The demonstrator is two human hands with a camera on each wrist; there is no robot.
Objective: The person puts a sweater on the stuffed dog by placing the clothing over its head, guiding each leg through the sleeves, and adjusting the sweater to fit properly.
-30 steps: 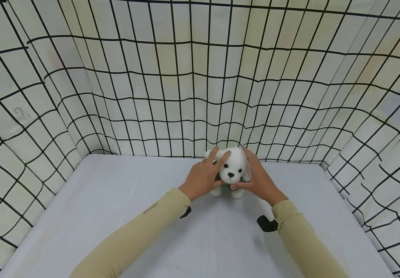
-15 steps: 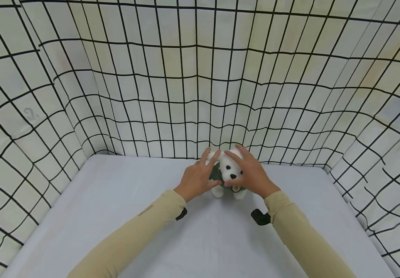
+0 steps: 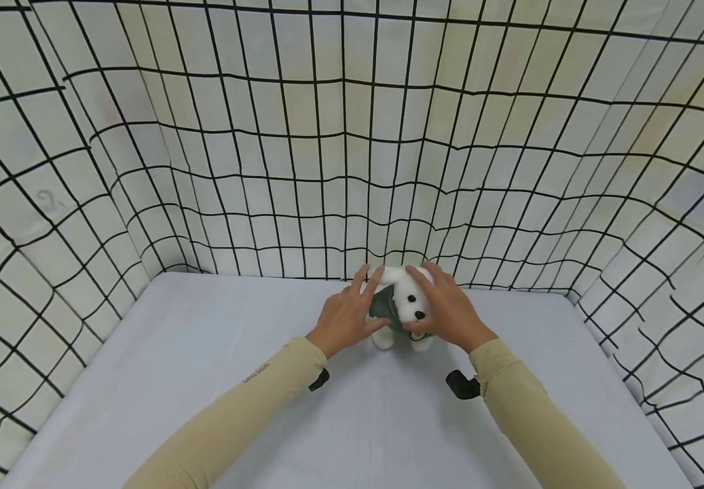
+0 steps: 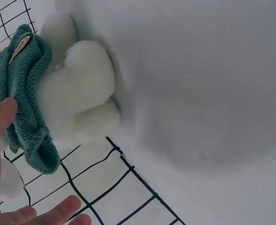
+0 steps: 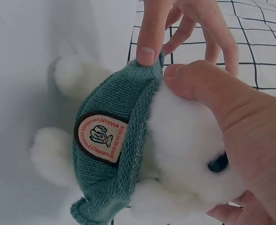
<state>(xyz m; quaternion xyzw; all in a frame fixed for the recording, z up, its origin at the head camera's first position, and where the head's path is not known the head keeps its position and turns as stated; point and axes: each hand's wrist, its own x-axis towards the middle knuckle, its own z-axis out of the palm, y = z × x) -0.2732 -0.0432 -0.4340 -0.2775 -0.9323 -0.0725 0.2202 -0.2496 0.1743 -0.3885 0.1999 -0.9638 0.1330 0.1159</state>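
Observation:
A white plush dog (image 3: 411,309) stands near the far edge of the table, between both hands. It wears a green knitted sweater (image 4: 27,89) with an oval printed patch (image 5: 103,136). My right hand (image 3: 452,314) grips its head, thumb under the muzzle and fingers over the top, covering one eye. On the other side, my left hand (image 3: 344,318) has its thumb on the sweater, while the fingers are spread toward the dog's back. The right wrist view shows both thumbs close together at the sweater's collar. White legs (image 5: 53,159) stick out below the sweater.
A white-covered table (image 3: 235,380) lies under the hands. White walls with black grid netting (image 3: 303,163) rise behind it and on both sides. A black wrist mount (image 3: 463,385) hangs below the right wrist.
My right hand has shifted from the side of the dog's head to partly across its face. The head has turned right, baring more of the sweater. My left hand has moved slightly left.

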